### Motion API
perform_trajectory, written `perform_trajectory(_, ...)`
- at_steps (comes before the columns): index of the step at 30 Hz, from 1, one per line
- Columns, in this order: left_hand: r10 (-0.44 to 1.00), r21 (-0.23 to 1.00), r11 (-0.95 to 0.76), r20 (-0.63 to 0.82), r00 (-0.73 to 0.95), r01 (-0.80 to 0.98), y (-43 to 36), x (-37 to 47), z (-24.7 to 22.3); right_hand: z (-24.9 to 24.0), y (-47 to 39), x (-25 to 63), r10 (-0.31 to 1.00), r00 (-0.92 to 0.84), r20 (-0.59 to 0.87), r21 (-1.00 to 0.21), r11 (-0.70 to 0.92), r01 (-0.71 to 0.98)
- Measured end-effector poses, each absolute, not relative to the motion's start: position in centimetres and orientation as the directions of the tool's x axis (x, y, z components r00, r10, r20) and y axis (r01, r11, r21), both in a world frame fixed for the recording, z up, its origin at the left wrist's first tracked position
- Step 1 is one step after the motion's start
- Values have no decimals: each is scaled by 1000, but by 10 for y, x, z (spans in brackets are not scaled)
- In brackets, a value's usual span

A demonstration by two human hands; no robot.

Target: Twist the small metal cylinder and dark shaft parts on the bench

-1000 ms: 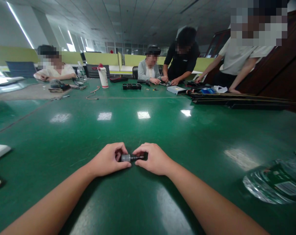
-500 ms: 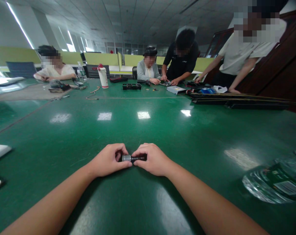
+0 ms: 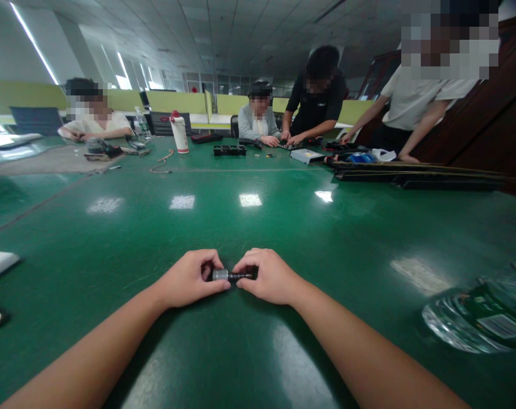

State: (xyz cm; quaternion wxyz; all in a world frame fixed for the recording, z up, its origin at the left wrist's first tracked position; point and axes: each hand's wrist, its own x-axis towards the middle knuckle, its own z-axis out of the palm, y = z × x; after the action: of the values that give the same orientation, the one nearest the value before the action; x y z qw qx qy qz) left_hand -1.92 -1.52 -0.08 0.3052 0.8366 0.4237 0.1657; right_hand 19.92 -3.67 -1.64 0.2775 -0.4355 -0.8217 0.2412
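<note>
Low over the green tabletop [image 3: 224, 221], both hands are around a small rod-shaped part [image 3: 220, 275] lying crosswise. It has a smooth silver cylinder on the left and a thin, dark, ribbed shaft on the right; I cannot make out its exact kind. My left hand [image 3: 194, 278] is closed, thumb and fingers gripping the silver end. My right hand [image 3: 266, 275] pinches round the dark shaft, its thumb and index finger near the ribs. The fingers hide both outer ends.
A large clear bottle [image 3: 475, 318] lies at the right. White objects poke in at the left edge. Across the table stand a white tumbler [image 3: 180, 133], a black part [image 3: 229, 150], a cord [image 3: 161, 165] and long dark panels [image 3: 411, 173]. Several co-workers sit or stand there.
My right hand has slid slightly right along the shaft, so a little more of the ribbed part shows. My left hand stays put. The dark-shirted co-worker's hands shifted.
</note>
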Motion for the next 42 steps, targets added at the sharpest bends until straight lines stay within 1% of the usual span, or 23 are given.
perform_trajectory(16, 809, 651, -450, 8, 587, 612, -15, -19, 0, -14, -36, 201, 853, -468, 233, -606, 503, 616)
perform_trajectory(25, 807, 647, -452, 2, 591, 615, -15, -20, -1, -12, -35, 204, 852, -457, 257, -585, 513, 628)
perform_trajectory(34, 810, 647, -447, 0, 587, 617, -15, -19, -1, -13, -35, 206, 859, -449, 246, -590, 501, 633)
perform_trajectory(42, 815, 668, -426, -10, 579, 610, -14, -21, -2, -14, -32, 212, 874, -433, 220, -619, 468, 631)
